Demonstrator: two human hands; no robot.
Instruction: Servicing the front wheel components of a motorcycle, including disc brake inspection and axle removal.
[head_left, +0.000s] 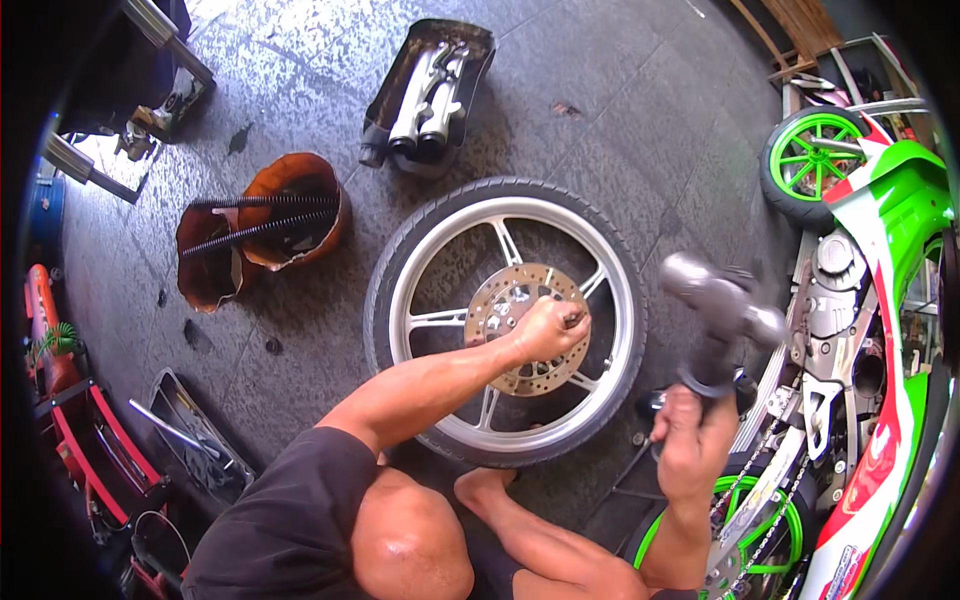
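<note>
Two hands, head view: both bare and in sight, the left low at the wheel, the right raised off to the person's right.
Left hand: the left hand [548, 335] is curled into a fist over the brake disc [478, 312], fingers closed around a small tool whose dark round end [573, 320] shows at the top of the fist; the rest of it is hidden.
Right hand: the right hand [688, 445] grips the handle of a grey hammer-like tool [715, 300], head up, clear of the wheel and blurred.
Wheel: the wheel [403, 320] lies flat on the dark floor [640, 130] in front of the person, black tyre around a silver spoked rim, the drilled disc at its centre facing up.
Legs: a bent knee [410, 545] and a bare foot [485, 487] are near the tyre's lower edge.
Beyond the wheel: a black container [385, 100] holds silver tubes [432, 105].
Left of the wheel: two long coil springs [270, 220] lie across a rusty orange container [300, 163]; nearer the person, a silver rod [165, 423] rests at a black tray [195, 400].
Right side: a green, white and red motorcycle [890, 200] with green wheels.
</note>
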